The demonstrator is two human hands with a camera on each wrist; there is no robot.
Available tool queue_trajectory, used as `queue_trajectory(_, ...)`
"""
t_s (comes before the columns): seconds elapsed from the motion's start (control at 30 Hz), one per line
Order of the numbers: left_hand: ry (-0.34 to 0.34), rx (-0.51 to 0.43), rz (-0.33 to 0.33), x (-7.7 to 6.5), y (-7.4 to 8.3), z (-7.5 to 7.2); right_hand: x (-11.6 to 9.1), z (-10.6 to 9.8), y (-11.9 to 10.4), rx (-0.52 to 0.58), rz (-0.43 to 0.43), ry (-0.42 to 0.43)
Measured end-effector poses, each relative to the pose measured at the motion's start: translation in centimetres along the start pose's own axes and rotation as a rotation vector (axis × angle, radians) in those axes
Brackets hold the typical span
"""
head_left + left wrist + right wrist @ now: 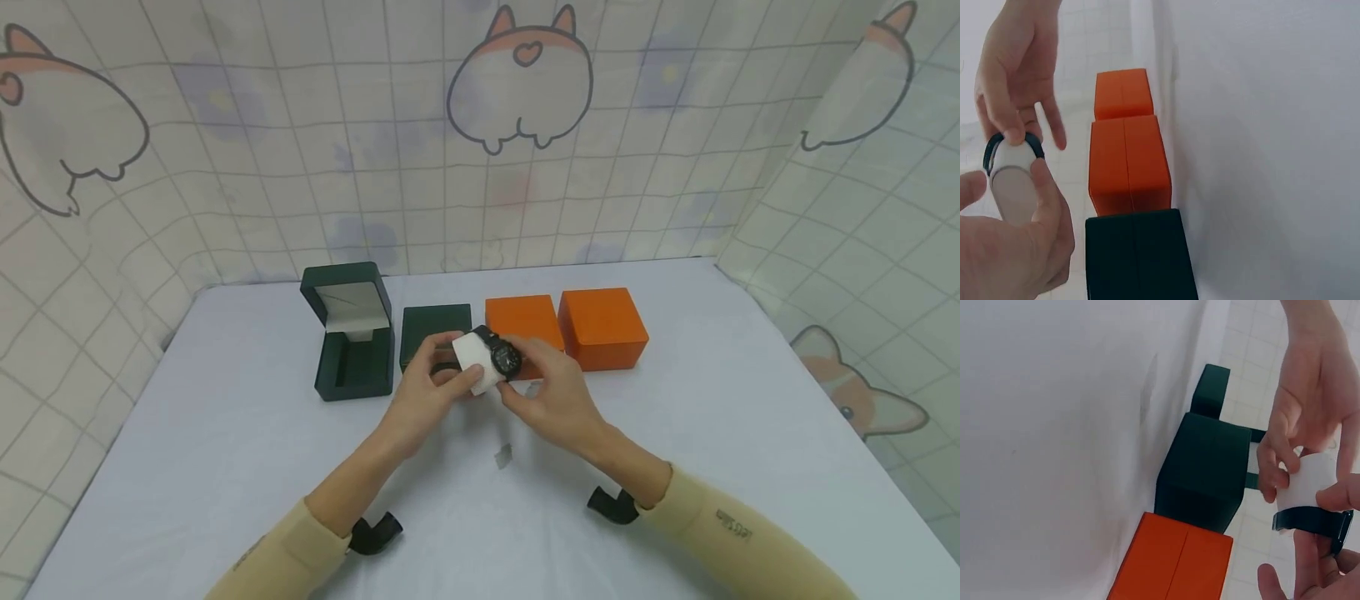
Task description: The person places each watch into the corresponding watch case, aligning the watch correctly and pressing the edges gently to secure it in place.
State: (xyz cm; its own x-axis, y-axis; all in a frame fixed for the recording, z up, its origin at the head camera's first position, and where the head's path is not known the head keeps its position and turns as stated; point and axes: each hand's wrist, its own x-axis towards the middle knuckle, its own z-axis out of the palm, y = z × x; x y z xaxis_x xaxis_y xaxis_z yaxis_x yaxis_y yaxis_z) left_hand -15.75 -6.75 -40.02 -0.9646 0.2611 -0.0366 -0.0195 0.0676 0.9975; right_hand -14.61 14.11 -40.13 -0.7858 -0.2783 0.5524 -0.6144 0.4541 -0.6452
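Observation:
A black wristwatch (506, 360) with a round dark dial is up off the table between both hands, its strap looped around one end of a white watch cushion (472, 360). My left hand (429, 392) grips the cushion's free end between thumb and fingers. From the other side, my right hand (553, 393) pinches the watch, fingers at the case and strap. The left wrist view shows the cushion's rounded white side (1015, 190) and the strap (1035, 145) around it. Seen from the right wrist, the dark strap (1307, 519) circles the cushion (1307, 481).
Behind the hands stand an open green watch box (356, 392) with raised lid, a closed green box (435, 320) and two orange boxes (521, 312), (603, 321). A small translucent scrap (503, 456) lies on the white tabletop (247, 467). Patterned cloth hangs around the table.

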Motion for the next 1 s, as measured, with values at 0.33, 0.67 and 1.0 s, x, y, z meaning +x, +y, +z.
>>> queue_trajectory(0.33,-0.050,-0.115,-0.049,0.3,0.1,-0.8,-0.1,0.0,0.2,0.041,0.043,-0.068)
queue_trajectory(0.67,-0.023,-0.164,-0.078,0.4,0.1,-0.5,-0.1,0.6,-0.4,-0.100,0.045,-0.071)
queue_trajectory(1.0,-0.006,-0.138,-0.070,0.4,0.0,0.0,-0.2,0.8,-0.5,-0.236,0.037,-0.059)
